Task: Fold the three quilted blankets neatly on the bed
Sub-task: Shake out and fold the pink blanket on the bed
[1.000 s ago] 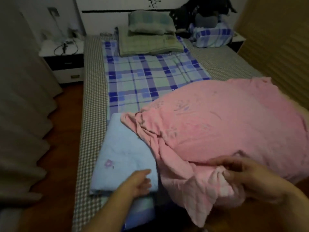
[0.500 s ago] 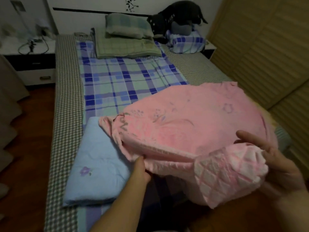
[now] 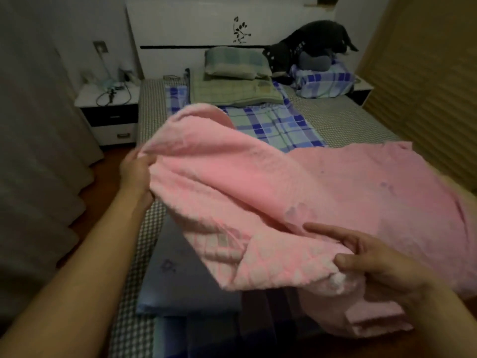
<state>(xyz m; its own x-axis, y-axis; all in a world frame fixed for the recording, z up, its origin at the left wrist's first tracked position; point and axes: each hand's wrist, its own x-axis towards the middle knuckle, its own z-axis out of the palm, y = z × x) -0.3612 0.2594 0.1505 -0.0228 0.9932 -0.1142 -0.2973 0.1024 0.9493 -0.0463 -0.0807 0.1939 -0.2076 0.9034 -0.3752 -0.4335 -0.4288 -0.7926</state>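
Gripping the pink blanket (image 3: pixel 296 192) at two edges, the left hand (image 3: pixel 136 171) and right hand (image 3: pixel 371 259) hold it raised over the bed (image 3: pixel 348 120), fingers clamped on cloth. Under its near-left part lies a folded blue blanket (image 3: pixel 178 277). No writing is readable.

No readable text, label, brand or number shows anywhere. The only mark is a black leafy sprig decal (image 3: pixel 240 30) on the white glossy headboard (image 3: pixel 180 34) — an ornament, not lettering — and it carries no words.

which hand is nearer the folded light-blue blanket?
Hard to call. The left hand grips the pink quilted blanket above the folded light-blue blanket's far end; the right hand grips it to its right.
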